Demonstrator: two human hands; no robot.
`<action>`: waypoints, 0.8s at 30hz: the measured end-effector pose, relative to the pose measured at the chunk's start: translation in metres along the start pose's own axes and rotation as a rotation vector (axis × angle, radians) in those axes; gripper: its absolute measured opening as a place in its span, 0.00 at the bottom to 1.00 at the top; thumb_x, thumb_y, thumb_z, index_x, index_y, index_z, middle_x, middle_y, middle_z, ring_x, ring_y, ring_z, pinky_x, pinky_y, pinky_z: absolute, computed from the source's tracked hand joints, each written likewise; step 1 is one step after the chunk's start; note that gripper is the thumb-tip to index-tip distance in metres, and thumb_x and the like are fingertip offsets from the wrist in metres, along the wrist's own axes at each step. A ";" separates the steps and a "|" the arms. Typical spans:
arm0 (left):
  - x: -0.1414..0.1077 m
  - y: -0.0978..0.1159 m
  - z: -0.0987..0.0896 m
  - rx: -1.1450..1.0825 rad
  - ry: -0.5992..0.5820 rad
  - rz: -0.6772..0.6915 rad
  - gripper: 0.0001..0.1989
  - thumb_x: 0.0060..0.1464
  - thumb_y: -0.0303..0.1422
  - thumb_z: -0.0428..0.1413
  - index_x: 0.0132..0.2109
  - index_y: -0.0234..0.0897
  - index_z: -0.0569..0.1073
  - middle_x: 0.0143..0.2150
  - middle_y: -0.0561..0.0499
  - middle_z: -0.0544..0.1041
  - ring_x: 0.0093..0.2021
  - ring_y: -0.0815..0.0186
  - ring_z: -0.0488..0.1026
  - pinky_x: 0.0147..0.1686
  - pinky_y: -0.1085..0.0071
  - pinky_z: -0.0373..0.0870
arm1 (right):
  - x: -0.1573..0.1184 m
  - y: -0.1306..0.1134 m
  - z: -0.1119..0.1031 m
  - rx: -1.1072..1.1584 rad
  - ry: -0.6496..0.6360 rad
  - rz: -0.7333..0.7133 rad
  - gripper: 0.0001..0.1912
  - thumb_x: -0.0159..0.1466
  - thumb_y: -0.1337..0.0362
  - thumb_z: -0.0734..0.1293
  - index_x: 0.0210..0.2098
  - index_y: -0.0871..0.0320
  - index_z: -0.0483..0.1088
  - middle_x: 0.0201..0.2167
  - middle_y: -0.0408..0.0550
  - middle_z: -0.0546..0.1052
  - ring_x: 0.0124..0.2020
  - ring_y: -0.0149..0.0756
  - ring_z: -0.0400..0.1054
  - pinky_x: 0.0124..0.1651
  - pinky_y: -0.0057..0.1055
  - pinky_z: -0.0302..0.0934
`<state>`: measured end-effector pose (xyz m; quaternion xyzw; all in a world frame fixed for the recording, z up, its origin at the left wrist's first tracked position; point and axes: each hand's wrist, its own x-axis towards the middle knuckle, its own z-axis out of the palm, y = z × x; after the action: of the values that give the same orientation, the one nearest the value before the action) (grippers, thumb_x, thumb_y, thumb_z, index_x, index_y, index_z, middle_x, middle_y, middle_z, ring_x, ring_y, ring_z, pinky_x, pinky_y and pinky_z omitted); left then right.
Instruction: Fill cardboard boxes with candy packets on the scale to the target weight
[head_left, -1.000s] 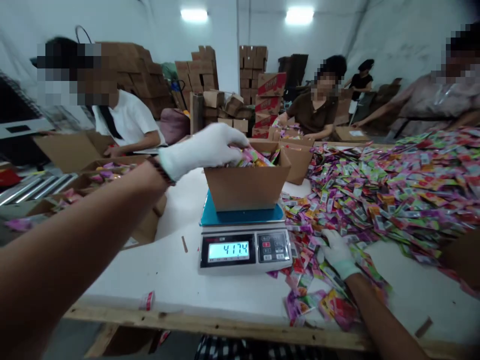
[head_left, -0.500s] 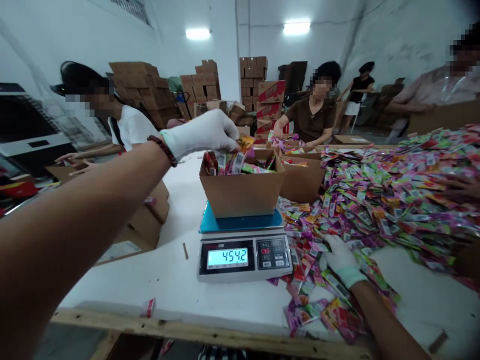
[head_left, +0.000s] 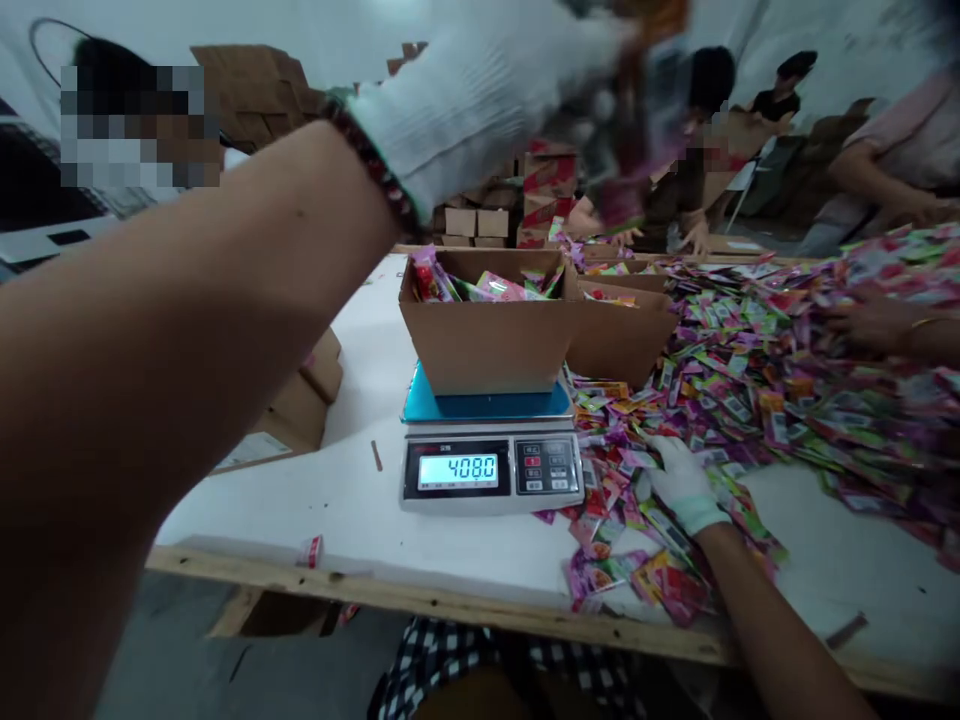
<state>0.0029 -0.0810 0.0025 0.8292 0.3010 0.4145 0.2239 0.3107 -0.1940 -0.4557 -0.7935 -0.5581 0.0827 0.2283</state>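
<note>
My left hand (head_left: 495,90), in a white glove, is raised above and beyond the box on the scale, closed on several candy packets (head_left: 645,110) blurred by motion. An open cardboard box (head_left: 491,345) with colourful packets inside stands on the blue plate of a digital scale (head_left: 491,472), whose display reads 4080, perhaps with a decimal point. Right of the scale, my gloved right hand (head_left: 681,485) rests on loose packets, its fingers partly spread; whether anything lies under the fingers is hidden.
A second box (head_left: 619,340) stands behind and right of the first. A large packet pile (head_left: 780,400) covers the right side, with another person's hand (head_left: 870,325) in it. Cardboard boxes (head_left: 296,410) sit left of the scale. The wooden table edge (head_left: 450,605) runs in front.
My left hand has risen out of the box and moved right with packets in it. The display dropped from 4542 to 4080. The view has tilted down; my right hand stays on the packets.
</note>
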 end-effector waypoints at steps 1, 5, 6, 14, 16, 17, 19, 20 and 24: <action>-0.002 0.009 0.006 -0.034 -0.080 0.003 0.18 0.76 0.31 0.54 0.66 0.25 0.69 0.49 0.57 0.75 0.48 0.80 0.78 0.48 0.79 0.68 | 0.000 0.001 0.000 0.006 0.001 -0.002 0.34 0.61 0.71 0.67 0.67 0.62 0.79 0.58 0.60 0.79 0.63 0.54 0.75 0.70 0.44 0.68; -0.007 0.006 0.010 0.089 -0.195 0.088 0.22 0.78 0.37 0.51 0.69 0.25 0.69 0.52 0.52 0.75 0.51 0.75 0.81 0.47 0.79 0.72 | 0.000 0.003 0.000 0.030 0.017 -0.005 0.35 0.60 0.70 0.67 0.66 0.61 0.80 0.58 0.60 0.79 0.62 0.54 0.75 0.70 0.45 0.69; -0.008 -0.003 0.007 0.115 -0.168 0.084 0.21 0.79 0.37 0.52 0.68 0.24 0.71 0.50 0.50 0.76 0.48 0.74 0.81 0.46 0.78 0.73 | 0.000 0.004 0.001 0.034 0.020 -0.001 0.35 0.60 0.70 0.68 0.66 0.60 0.80 0.59 0.59 0.79 0.62 0.54 0.75 0.69 0.44 0.69; -0.019 -0.080 -0.041 0.295 -0.085 -0.029 0.11 0.69 0.33 0.60 0.44 0.29 0.83 0.34 0.53 0.75 0.33 0.74 0.64 0.37 0.73 0.63 | -0.001 0.004 0.001 0.002 0.003 -0.004 0.39 0.58 0.69 0.68 0.69 0.61 0.78 0.56 0.59 0.79 0.61 0.55 0.75 0.69 0.45 0.69; -0.018 -0.094 -0.043 0.357 -0.178 -0.047 0.10 0.64 0.34 0.62 0.46 0.31 0.84 0.36 0.53 0.78 0.35 0.72 0.67 0.40 0.70 0.65 | -0.001 0.005 0.002 0.007 0.019 -0.008 0.38 0.58 0.69 0.68 0.69 0.60 0.79 0.56 0.58 0.80 0.61 0.54 0.75 0.69 0.44 0.69; -0.017 -0.100 -0.041 0.383 -0.239 -0.056 0.11 0.61 0.33 0.64 0.47 0.31 0.86 0.37 0.53 0.80 0.36 0.70 0.70 0.42 0.69 0.66 | -0.001 0.005 0.003 0.015 0.029 -0.013 0.38 0.59 0.70 0.68 0.69 0.59 0.79 0.57 0.58 0.80 0.62 0.53 0.75 0.69 0.44 0.68; -0.013 -0.113 -0.034 0.424 -0.367 -0.081 0.17 0.53 0.30 0.66 0.50 0.33 0.87 0.42 0.51 0.85 0.39 0.66 0.75 0.44 0.67 0.69 | -0.001 0.006 0.005 0.035 0.040 -0.028 0.37 0.59 0.71 0.67 0.68 0.58 0.79 0.57 0.57 0.80 0.62 0.52 0.75 0.70 0.43 0.68; -0.012 -0.118 -0.029 0.451 -0.434 -0.092 0.18 0.50 0.29 0.66 0.50 0.34 0.87 0.42 0.50 0.85 0.40 0.65 0.76 0.44 0.67 0.70 | 0.000 0.007 0.006 0.043 0.040 -0.032 0.37 0.59 0.71 0.67 0.68 0.58 0.79 0.57 0.57 0.80 0.62 0.52 0.76 0.70 0.44 0.68; -0.008 -0.126 -0.019 0.556 -0.564 -0.115 0.10 0.52 0.27 0.61 0.41 0.34 0.84 0.35 0.51 0.81 0.36 0.65 0.73 0.39 0.67 0.66 | 0.002 0.007 0.011 0.052 0.035 -0.020 0.37 0.57 0.72 0.66 0.66 0.59 0.81 0.57 0.57 0.81 0.61 0.52 0.76 0.71 0.45 0.69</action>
<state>-0.0558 0.0069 -0.0696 0.9213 0.3742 0.0600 0.0876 0.3132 -0.1910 -0.4679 -0.7831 -0.5594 0.0811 0.2594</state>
